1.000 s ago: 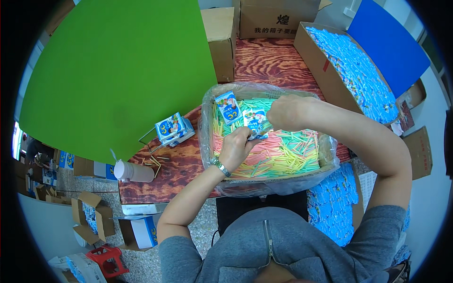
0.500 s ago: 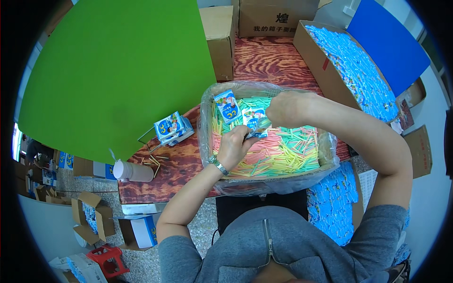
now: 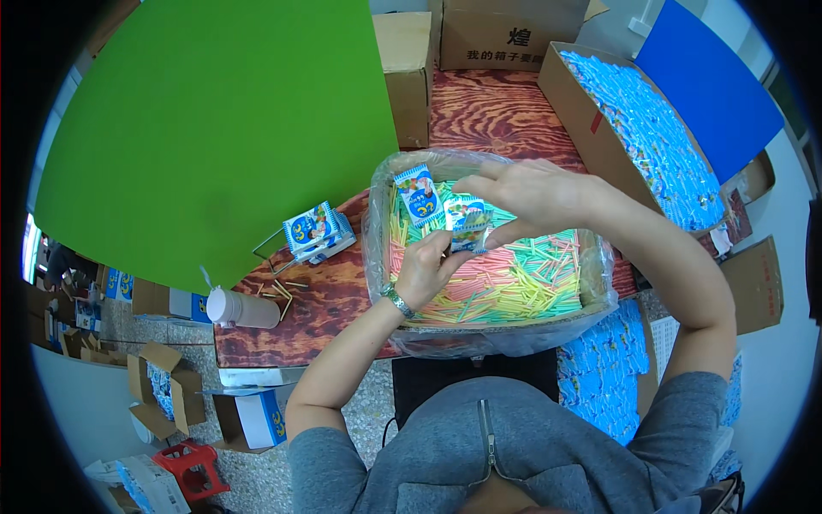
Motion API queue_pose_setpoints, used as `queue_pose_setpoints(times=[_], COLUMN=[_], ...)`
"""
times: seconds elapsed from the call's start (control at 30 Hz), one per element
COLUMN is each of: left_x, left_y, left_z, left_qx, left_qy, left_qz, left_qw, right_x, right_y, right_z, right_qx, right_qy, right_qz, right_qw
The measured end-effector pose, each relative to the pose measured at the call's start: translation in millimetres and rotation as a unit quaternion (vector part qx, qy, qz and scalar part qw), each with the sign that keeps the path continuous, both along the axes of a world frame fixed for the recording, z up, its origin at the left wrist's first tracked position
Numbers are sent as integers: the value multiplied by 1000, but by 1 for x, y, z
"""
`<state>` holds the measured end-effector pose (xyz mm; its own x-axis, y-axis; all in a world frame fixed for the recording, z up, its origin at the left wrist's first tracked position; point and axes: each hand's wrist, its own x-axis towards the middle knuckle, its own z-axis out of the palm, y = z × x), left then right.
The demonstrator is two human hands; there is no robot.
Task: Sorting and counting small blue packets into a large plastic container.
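Note:
My left hand pinches the lower edge of a small blue-and-white packet that seems partly see-through near its bottom. Over the packet's right side is my right hand, its thumb and fingers apart and its thumb tip close to the packet's lower corner; whether it touches cannot be made out. Beneath both hands, a box lined with clear plastic holds many thin sticks in pink, yellow and green. Another blue-and-white packet lies on the sticks at the upper left.
Left of the box, several packets sit on a wire stand beside a pale bottle and loose sticks. A green board rises at the left. A long carton full of blue packets stands at the far right, by a blue board.
My right hand has opened from a closed grip, its fingers now stretched across the packet's upper right. My left hand keeps its hold. The view has shifted slightly.

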<state>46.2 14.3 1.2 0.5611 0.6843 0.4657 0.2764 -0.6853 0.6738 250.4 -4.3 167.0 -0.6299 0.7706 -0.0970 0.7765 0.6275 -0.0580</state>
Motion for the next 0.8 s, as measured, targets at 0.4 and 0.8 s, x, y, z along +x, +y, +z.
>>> queue_pose_setpoints(times=[0.4,0.8], left_x=[-14,1], left_y=[10,57], left_z=[5,-36], left_qx=[135,191], left_qy=[32,408], left_qz=[76,75], left_qw=[987,890], right_x=[-26,19], right_y=[75,59], right_z=[-149,-170], right_qx=[62,70], right_qy=[295,112], right_qz=[-115,-382], right_qw=[946,915])
